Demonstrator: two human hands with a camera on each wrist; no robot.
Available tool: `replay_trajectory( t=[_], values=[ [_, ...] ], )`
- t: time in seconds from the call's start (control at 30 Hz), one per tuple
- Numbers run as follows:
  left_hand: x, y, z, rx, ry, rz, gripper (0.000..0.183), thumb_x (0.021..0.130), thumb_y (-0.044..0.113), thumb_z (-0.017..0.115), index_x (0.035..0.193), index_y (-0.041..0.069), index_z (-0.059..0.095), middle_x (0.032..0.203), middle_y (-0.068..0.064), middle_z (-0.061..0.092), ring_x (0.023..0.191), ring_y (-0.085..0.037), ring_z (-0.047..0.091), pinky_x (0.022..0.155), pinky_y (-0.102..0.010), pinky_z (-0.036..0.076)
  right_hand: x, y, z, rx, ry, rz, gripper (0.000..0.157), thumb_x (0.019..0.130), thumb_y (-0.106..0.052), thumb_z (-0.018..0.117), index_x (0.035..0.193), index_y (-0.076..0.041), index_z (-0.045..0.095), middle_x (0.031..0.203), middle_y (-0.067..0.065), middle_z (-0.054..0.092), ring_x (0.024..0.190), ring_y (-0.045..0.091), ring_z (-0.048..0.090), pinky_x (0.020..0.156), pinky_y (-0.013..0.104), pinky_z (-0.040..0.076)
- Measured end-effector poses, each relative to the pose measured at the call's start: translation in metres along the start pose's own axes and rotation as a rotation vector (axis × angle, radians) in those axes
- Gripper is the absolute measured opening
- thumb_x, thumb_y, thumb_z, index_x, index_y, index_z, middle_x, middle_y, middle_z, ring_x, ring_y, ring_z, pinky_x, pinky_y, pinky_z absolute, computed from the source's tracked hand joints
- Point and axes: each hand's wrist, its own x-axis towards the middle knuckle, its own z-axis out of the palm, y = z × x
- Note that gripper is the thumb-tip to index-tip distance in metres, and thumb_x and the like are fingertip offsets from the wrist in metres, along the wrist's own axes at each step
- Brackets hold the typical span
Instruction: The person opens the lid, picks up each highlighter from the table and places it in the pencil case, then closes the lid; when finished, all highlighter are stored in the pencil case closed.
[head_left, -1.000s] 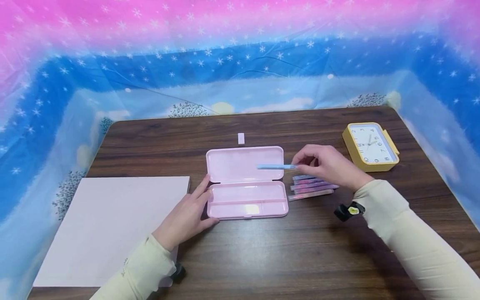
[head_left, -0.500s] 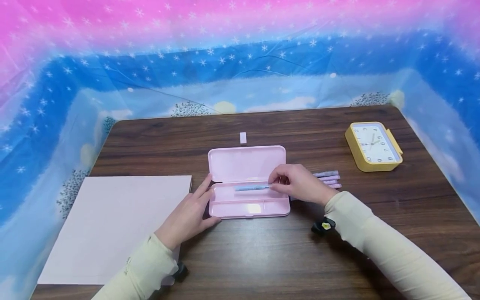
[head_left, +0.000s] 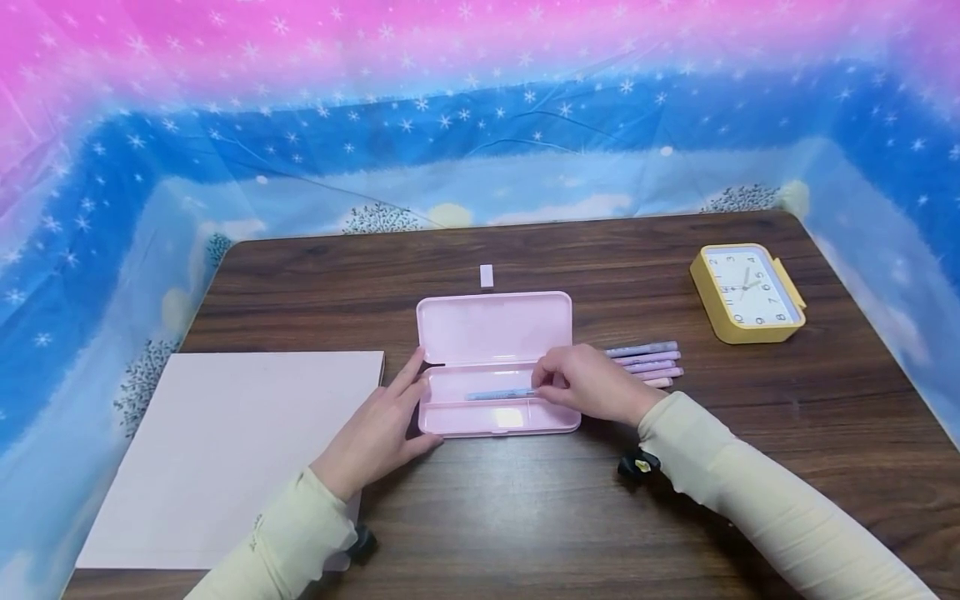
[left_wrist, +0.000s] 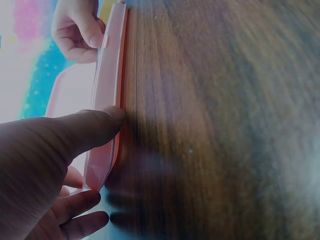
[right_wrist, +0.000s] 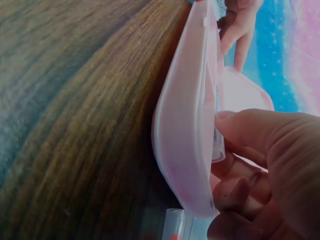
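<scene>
A pink pencil case (head_left: 495, 329) lies unfolded on the table, its lid tipped back and its tray split by low dividers. My right hand (head_left: 592, 383) pinches a light blue pen (head_left: 495, 394) between thumb and fingers, low in the tray's long back compartment, lengthwise along the divider. The right wrist view shows the pen's clear end (right_wrist: 218, 150) under the thumb, inside the case wall. My left hand (head_left: 375, 437) rests against the case's left end, fingers extended and spread; its thumb (left_wrist: 102, 125) touches the front edge.
Several purple and pink pens (head_left: 656, 363) lie right of the case, partly hidden by my right hand. A small white eraser-like block (head_left: 487, 276) sits behind the lid. A yellow clock (head_left: 750, 292) is at the back right, and a large white board (head_left: 232, 458) at the left.
My right hand has carried the blue pen from above the lid's right side leftward and down into the tray, then slightly nearer the front divider. The left hand stays at the case.
</scene>
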Motion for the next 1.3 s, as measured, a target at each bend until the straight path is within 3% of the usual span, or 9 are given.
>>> replay_trajectory(
  t=[0.23,0.4,0.63,0.83,0.97,1.1,1.3],
  values=[
    [0.001,0.001,0.000,0.002,-0.005,-0.007,0.066,0.078,0.040,0.083,0.127,0.003,0.059,0.162,-0.019,0.023,0.104,-0.030,0.067,0.094,-0.046,0.053,-0.001,-0.002,0.000,-0.044,-0.014,-0.040,0.011,0.091,-0.017,0.071,0.100,-0.017,0.076,0.094,-0.005,0.071,0.078,0.005,0.059,0.074,0.025,0.053],
    [0.000,0.001,0.000,0.004,-0.009,-0.014,0.066,0.078,0.039,0.084,0.126,0.003,0.059,0.163,-0.018,0.023,0.102,-0.030,0.067,0.094,-0.046,0.053,-0.006,-0.003,-0.009,0.000,-0.003,-0.019,0.016,0.090,-0.017,0.071,0.106,-0.015,0.074,0.094,-0.006,0.070,0.073,0.005,0.056,0.068,0.022,0.050],
    [0.000,0.002,-0.001,0.006,-0.003,-0.003,0.066,0.077,0.039,0.084,0.127,0.003,0.059,0.162,-0.019,0.023,0.102,-0.030,0.067,0.094,-0.047,0.053,-0.022,0.002,-0.047,0.010,0.108,-0.008,0.021,0.091,-0.018,0.071,0.112,-0.014,0.071,0.099,-0.005,0.071,0.083,0.006,0.062,0.071,0.027,0.054],
    [0.001,0.002,-0.001,0.006,-0.008,-0.009,0.069,0.077,0.039,0.084,0.129,0.003,0.058,0.162,-0.018,0.023,0.104,-0.031,0.067,0.095,-0.047,0.053,-0.043,0.020,-0.087,-0.010,0.199,0.092,0.022,0.095,-0.024,0.067,0.116,-0.020,0.069,0.103,-0.005,0.071,0.088,0.009,0.063,0.076,0.033,0.054],
    [0.001,0.002,-0.002,0.001,-0.018,-0.019,0.072,0.077,0.039,0.084,0.133,0.002,0.057,0.163,-0.017,0.022,0.107,-0.031,0.066,0.096,-0.047,0.052,-0.054,0.034,-0.103,-0.012,0.234,0.184,0.024,0.095,-0.026,0.066,0.119,-0.019,0.067,0.104,-0.003,0.071,0.090,0.011,0.063,0.077,0.029,0.052],
    [0.001,0.002,-0.001,-0.001,-0.018,-0.020,0.074,0.077,0.039,0.084,0.135,0.002,0.055,0.163,-0.017,0.022,0.108,-0.032,0.066,0.096,-0.048,0.052,-0.062,0.050,-0.109,-0.015,0.221,0.238,0.026,0.095,-0.026,0.066,0.119,-0.017,0.067,0.105,0.000,0.071,0.092,0.014,0.062,0.078,0.029,0.051],
    [0.001,0.003,0.000,0.004,-0.015,-0.018,0.074,0.077,0.039,0.084,0.135,0.003,0.055,0.163,-0.017,0.023,0.107,-0.032,0.066,0.095,-0.048,0.052,-0.065,0.073,-0.104,-0.060,0.121,0.240,0.026,0.096,-0.024,0.065,0.118,-0.010,0.067,0.106,0.005,0.070,0.092,0.019,0.062,0.080,0.039,0.052]
  ],
)
